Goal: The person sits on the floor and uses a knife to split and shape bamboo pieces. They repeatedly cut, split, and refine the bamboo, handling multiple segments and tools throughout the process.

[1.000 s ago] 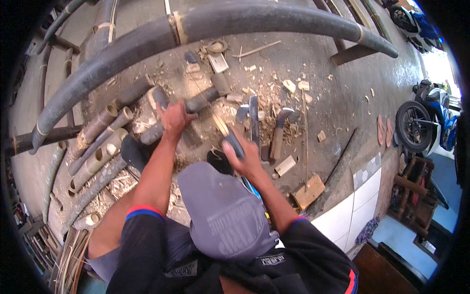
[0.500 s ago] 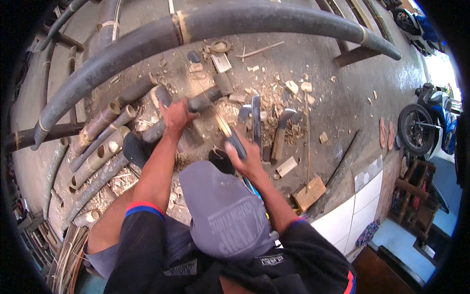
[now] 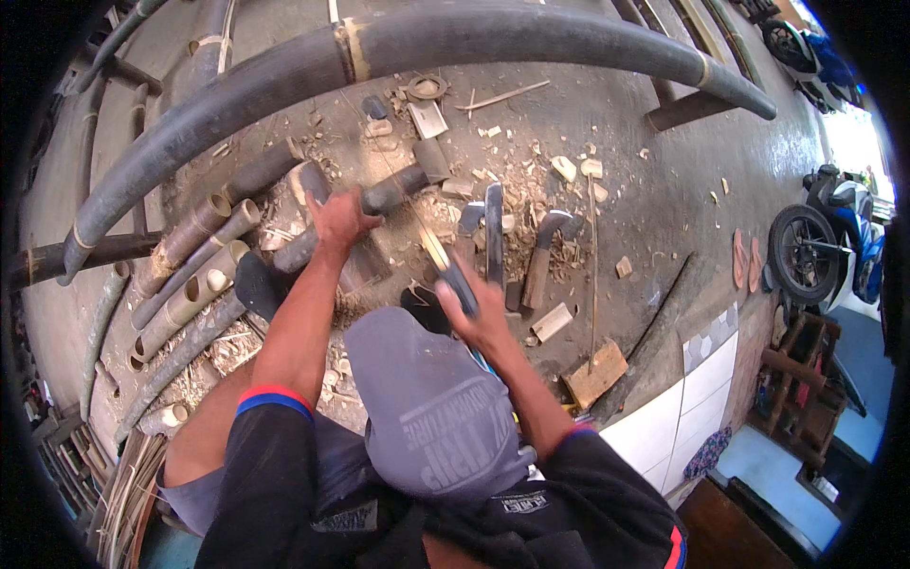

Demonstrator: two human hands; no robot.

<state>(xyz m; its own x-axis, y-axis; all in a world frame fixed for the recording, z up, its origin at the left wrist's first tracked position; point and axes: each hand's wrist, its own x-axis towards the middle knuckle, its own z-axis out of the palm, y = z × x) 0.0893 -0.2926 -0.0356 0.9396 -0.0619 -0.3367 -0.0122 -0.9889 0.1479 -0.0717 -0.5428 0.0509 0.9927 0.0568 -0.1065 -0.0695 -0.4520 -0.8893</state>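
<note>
Bamboo piece (image 3: 393,192) runs beneath the left hand (image 3: 343,220), clasped in it; right hand (image 3: 481,307) clenches saw (image 3: 435,250).

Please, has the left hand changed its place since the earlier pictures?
No, I see no clear shift: judged against the long blade lying to its right, the left hand stays at the same place on the dark bamboo piece.

A dark grey length of bamboo (image 3: 387,195) lies aslant, its right end farther off than its left, its middle hidden from view. A thin-bladed handsaw (image 3: 434,248), pale yellowish next to its black grip, points forward and left, its faint, blurred blade crossing over the bamboo toward the far end.
</note>
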